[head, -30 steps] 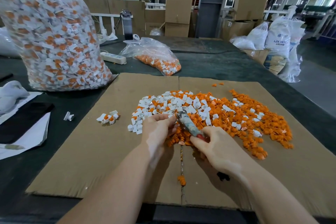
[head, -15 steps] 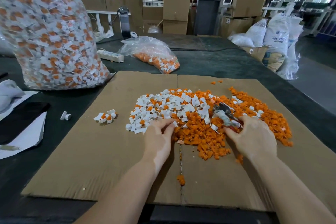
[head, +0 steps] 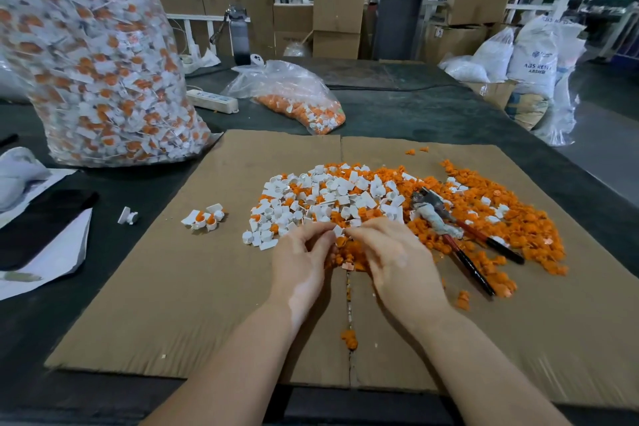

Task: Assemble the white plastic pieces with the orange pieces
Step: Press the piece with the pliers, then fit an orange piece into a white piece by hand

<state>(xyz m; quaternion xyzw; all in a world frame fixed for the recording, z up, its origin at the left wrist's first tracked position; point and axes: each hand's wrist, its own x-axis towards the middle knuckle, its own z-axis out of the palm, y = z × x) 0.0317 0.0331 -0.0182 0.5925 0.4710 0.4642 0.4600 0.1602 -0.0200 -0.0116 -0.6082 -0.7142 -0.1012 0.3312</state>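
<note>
Big bag (head: 93, 55) of finished parts on the counter's left, small finished cluster (head: 204, 217) on the cardboard (head: 166, 287). Left hand (head: 300, 261) and right hand (head: 394, 258) both pinch a white piece (head: 338, 231) at the pile's (head: 345, 197) near edge. Pliers (head: 449, 225) lie right, on the orange pieces (head: 518, 218).

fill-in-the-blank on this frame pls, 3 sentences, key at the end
1. The pliers lie on the ____ pieces, right of the hands.
2. The small cluster of assembled pieces sits on the ____ sheet.
3. Both hands, left hand and right hand, meet at the pile's ____ edge.

Missing words: orange; cardboard; near
</note>
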